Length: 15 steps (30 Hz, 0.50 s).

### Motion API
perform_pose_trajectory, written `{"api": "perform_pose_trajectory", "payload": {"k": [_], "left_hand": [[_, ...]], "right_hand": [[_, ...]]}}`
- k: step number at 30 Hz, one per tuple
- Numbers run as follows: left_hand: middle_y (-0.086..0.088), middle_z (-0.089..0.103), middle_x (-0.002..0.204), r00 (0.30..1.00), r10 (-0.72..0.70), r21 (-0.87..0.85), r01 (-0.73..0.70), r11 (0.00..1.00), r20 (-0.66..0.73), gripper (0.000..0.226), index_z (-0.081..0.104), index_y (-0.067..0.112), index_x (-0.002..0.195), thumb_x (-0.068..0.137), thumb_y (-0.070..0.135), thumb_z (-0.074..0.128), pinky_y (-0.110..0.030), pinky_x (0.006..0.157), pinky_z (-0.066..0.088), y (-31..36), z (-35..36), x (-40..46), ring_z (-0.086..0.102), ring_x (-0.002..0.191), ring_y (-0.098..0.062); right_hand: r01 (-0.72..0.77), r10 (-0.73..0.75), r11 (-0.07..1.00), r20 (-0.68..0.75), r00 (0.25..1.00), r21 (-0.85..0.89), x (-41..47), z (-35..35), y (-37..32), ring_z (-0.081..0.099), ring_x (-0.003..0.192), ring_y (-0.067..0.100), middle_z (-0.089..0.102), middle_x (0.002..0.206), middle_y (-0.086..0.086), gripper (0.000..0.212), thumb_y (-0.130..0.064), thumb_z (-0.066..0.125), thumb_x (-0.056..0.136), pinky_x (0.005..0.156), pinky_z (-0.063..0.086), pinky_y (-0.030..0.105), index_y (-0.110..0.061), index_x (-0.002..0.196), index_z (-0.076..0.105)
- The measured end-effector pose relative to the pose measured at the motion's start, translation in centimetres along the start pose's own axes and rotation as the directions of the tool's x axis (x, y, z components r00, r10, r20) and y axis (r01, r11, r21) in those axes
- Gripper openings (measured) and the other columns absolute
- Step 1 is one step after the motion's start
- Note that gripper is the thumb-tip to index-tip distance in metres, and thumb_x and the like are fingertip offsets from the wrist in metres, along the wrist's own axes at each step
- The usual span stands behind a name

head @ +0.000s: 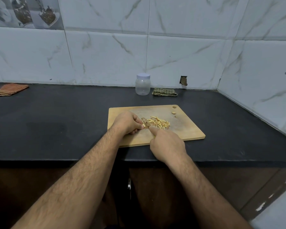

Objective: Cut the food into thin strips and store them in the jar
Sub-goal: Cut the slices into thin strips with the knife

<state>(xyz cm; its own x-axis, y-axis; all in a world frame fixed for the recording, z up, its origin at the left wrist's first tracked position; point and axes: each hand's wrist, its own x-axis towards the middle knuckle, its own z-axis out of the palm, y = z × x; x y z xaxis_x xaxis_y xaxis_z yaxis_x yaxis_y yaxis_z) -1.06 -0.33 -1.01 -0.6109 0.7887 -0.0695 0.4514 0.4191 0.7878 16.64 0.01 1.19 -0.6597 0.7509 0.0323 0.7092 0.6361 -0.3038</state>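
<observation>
Food strips [158, 123], light and brittle-looking, lay just beyond your right hand [168, 144], its grip unclear, while your left hand [126, 123] pinched a small piece [143, 125] at its fingertips.

Both forearms are bare and hairy, with no sleeves visible.
</observation>
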Motion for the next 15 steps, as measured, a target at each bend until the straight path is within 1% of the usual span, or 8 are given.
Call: {"api": "perform_pose_trajectory", "payload": {"k": [2, 4, 10, 15], "left_hand": [[0.005, 0.064, 0.057, 1.000, 0.000, -0.004, 0.000, 1.000, -0.005, 0.011, 0.072, 0.020, 0.078, 0.081, 0.014, 0.081, -0.021, 0.052, 0.045, 0.0, 0.1, -0.1, 0.051, 0.046, -0.006], [0.006, 0.064, 0.057, 1.000, 0.000, -0.004, 0.000, 1.000, -0.009, 0.012, 0.072, 0.020, 0.077, 0.081, 0.014, 0.081, -0.020, 0.050, 0.044, 0.0, 0.1, 0.0, 0.051, 0.045, -0.005], [0.005, 0.065, 0.060, 1.000, 0.002, 0.018, -0.002, 1.000, -0.010, 0.012, 0.071, 0.021, 0.076, 0.081, 0.017, 0.081, -0.021, 0.053, 0.045, 0.0, 0.1, 0.0, 0.052, 0.046, -0.006], [0.005, 0.065, 0.061, 1.000, -0.004, 0.028, 0.004, 1.000, -0.012, 0.010, 0.071, 0.021, 0.078, 0.082, 0.018, 0.079, -0.021, 0.054, 0.046, 0.2, 0.0, -0.1, 0.052, 0.048, -0.006]], "right_hand": [[0.005, -0.006, 1.000, 0.005, 1.000, 0.018, 0.3, 0.1, -0.2, 0.049, 0.128, 0.022, 0.051, 0.145, -0.002, 0.060, -0.014, 0.041, 0.097, 0.096, 0.045, 0.037, -0.037, 0.151, 0.034], [0.014, -0.015, 1.000, 0.010, 1.000, 0.027, 0.4, 0.2, -0.4, 0.050, 0.127, 0.022, 0.052, 0.143, -0.002, 0.059, -0.014, 0.041, 0.096, 0.096, 0.046, 0.038, -0.037, 0.150, 0.035], [0.018, -0.018, 1.000, 0.011, 1.000, -0.013, 0.9, 0.2, -0.7, 0.052, 0.124, 0.022, 0.054, 0.141, -0.003, 0.059, -0.013, 0.042, 0.097, 0.092, 0.047, 0.037, -0.037, 0.150, 0.037], [0.015, -0.014, 0.999, 0.027, 1.000, -0.044, 1.3, -0.1, -1.2, 0.053, 0.124, 0.022, 0.052, 0.143, -0.001, 0.061, -0.011, 0.041, 0.098, 0.090, 0.047, 0.036, -0.040, 0.151, 0.032]]}}
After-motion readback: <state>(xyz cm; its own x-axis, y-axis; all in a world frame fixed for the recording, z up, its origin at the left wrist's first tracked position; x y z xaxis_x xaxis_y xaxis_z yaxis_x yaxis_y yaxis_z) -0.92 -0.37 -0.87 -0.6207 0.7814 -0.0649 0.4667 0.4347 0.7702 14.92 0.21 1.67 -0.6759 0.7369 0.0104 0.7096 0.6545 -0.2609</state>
